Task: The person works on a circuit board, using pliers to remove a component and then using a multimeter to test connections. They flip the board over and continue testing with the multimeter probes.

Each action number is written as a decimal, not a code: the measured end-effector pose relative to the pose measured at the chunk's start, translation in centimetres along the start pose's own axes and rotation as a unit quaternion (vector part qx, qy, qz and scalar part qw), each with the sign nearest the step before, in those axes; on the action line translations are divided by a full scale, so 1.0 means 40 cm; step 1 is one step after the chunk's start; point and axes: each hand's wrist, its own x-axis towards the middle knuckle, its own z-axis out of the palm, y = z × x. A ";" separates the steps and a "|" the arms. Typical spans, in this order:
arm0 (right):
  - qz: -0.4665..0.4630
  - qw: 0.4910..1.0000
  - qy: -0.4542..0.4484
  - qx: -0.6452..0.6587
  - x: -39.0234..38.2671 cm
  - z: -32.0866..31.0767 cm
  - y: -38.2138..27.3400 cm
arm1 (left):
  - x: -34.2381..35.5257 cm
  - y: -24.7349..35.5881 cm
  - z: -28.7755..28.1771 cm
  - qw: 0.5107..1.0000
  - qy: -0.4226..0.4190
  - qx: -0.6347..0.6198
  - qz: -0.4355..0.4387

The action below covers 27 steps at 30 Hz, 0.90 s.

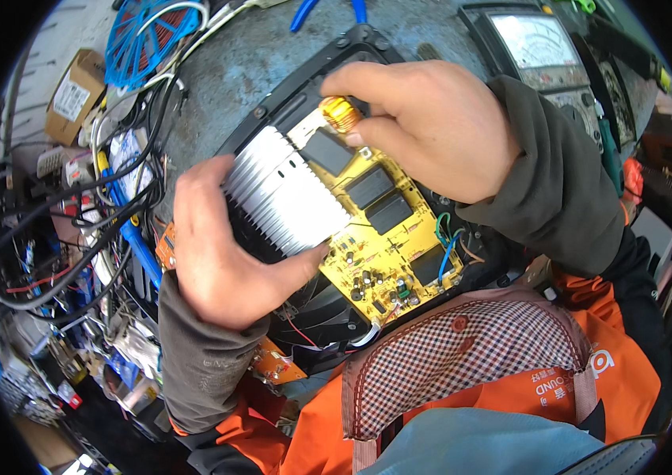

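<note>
A yellow circuit board (pixel 336 273) lies tilted in a black plastic housing (pixel 292 103). On its left part sits a silver finned heatsink (pixel 284 190); several black block components (pixel 389 212) stand beside it. My right hand (pixel 451 127) pinches a copper-wound toroid coil (pixel 340 115) between thumb and fingers at the board's far end. Whether the coil is still attached to the board I cannot make out. My left hand (pixel 229 253) spans the heatsink's left side, thumb at the board's near-left edge and fingers along the fins, gripping it. Green and blue wires (pixel 448 241) rise at the board's right.
An analog multimeter (pixel 534 47) stands at the far right. Blue-handled pliers (pixel 328 12) lie at the far edge. To the left are tangled black cables (pixel 126 206), a blue fan guard (pixel 146 43), a cardboard box (pixel 75 99) and cluttered parts. A small orange board (pixel 277 360) lies near my left sleeve.
</note>
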 end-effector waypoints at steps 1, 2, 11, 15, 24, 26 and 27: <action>-0.003 1.000 0.005 0.005 -0.002 0.001 0.001 | -0.003 0.000 -0.001 1.000 0.001 -0.003 -0.006; -0.008 1.000 0.027 -0.004 -0.003 0.008 0.007 | -0.002 0.003 0.006 1.000 0.006 0.000 -0.006; -0.009 0.996 0.069 -0.062 -0.005 0.042 0.007 | 0.016 -0.001 0.033 0.998 -0.040 0.047 0.021; 0.009 0.998 0.026 -0.055 -0.002 0.029 -0.002 | 0.010 -0.002 0.026 0.999 -0.031 0.036 0.019; -0.001 0.999 0.017 -0.044 -0.013 0.020 0.001 | 0.012 0.001 0.031 0.999 -0.039 0.029 0.012; -0.014 0.998 0.024 -0.048 -0.012 0.020 0.003 | 0.013 0.002 0.031 0.999 -0.039 0.025 0.009; -0.018 0.998 0.028 -0.045 -0.012 0.023 0.004 | 0.013 0.003 0.030 0.999 -0.034 0.033 0.010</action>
